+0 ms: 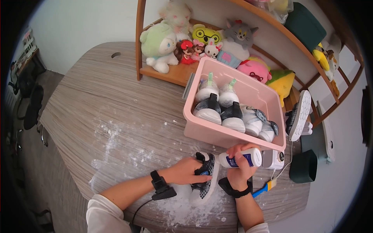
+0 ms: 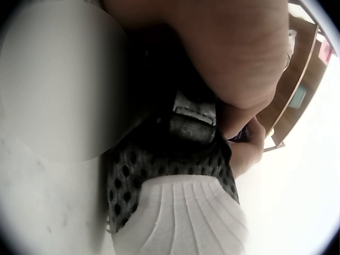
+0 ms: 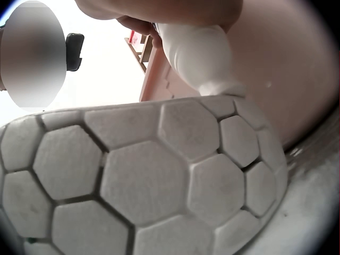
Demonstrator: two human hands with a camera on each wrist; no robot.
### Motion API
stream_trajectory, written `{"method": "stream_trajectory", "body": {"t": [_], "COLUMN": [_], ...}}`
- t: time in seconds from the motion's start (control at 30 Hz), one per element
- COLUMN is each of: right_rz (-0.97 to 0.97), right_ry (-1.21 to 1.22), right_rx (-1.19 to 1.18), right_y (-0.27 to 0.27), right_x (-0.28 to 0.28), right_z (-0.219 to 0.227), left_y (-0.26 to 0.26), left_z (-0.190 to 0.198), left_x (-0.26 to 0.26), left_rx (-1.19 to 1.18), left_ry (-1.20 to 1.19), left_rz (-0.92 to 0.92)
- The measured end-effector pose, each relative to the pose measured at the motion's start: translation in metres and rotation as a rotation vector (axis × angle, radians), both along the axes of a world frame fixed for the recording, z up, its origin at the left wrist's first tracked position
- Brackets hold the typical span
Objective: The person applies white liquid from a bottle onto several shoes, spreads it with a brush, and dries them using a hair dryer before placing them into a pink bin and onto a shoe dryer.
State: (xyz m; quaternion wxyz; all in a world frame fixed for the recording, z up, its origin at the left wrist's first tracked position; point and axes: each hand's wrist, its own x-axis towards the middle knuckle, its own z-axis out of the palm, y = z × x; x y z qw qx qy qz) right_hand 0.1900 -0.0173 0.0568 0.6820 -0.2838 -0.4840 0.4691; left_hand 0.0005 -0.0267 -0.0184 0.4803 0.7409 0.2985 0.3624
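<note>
My left hand (image 1: 188, 171) grips a small black-and-white mesh shoe (image 1: 206, 180), tilted on its side above the powdery tabletop. In the left wrist view its white ribbed toe (image 2: 183, 212) and dark mesh upper show beneath the hand (image 2: 234, 48). A white bottle with a dark blue label (image 1: 241, 159) lies sideways in my right hand (image 1: 240, 171), its narrow end at the shoe. The right wrist view has the bottle's white neck (image 3: 199, 58) against the edge of the hexagon-patterned sole (image 3: 149, 175); the right hand's fingers (image 3: 175, 10) curl round the bottle.
Behind the hands stands a pink bin (image 1: 233, 141) holding several shoes. Plush toys sit on a wooden shelf (image 1: 171, 75) at the back. To the right are a blue-handled brush (image 1: 265, 188), a white device (image 1: 273, 159) and a dark green container (image 1: 303, 167). White powder covers parts of the table (image 1: 97, 97).
</note>
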Motion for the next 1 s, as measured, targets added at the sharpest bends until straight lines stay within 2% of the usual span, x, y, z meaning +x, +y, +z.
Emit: {"method": "stream_trajectory", "body": {"t": [0.17, 0.23, 0.37, 0.47, 0.53, 0.63, 1.0], "right_rz": [-0.086, -0.199, -0.274, -0.260, -0.124, -0.065, 0.001], "right_ry": [0.010, -0.067, -0.123, -0.107, -0.099, -0.045, -0.016], "right_rx": [0.014, 0.025, 0.011, -0.014, -0.098, -0.099, -0.104], "right_y": [0.007, 0.008, 0.007, 0.005, 0.006, 0.008, 0.007], "right_x": [-0.012, -0.015, -0.020, -0.020, -0.014, -0.012, -0.015], "right_z": [-0.002, -0.004, -0.004, -0.003, -0.012, -0.013, 0.000], "left_y": [0.000, -0.001, -0.003, -0.004, -0.004, -0.002, -0.003], "left_z": [-0.004, -0.006, -0.009, 0.000, 0.000, -0.005, -0.008], "left_x": [0.001, 0.002, 0.003, 0.002, 0.003, 0.001, 0.004], "left_rx": [0.004, 0.000, 0.008, -0.004, -0.001, -0.008, 0.011], "left_ry": [0.028, 0.028, 0.054, 0.041, 0.041, 0.083, 0.066], "left_rz": [0.011, 0.022, 0.031, 0.042, 0.042, 0.017, 0.053]}}
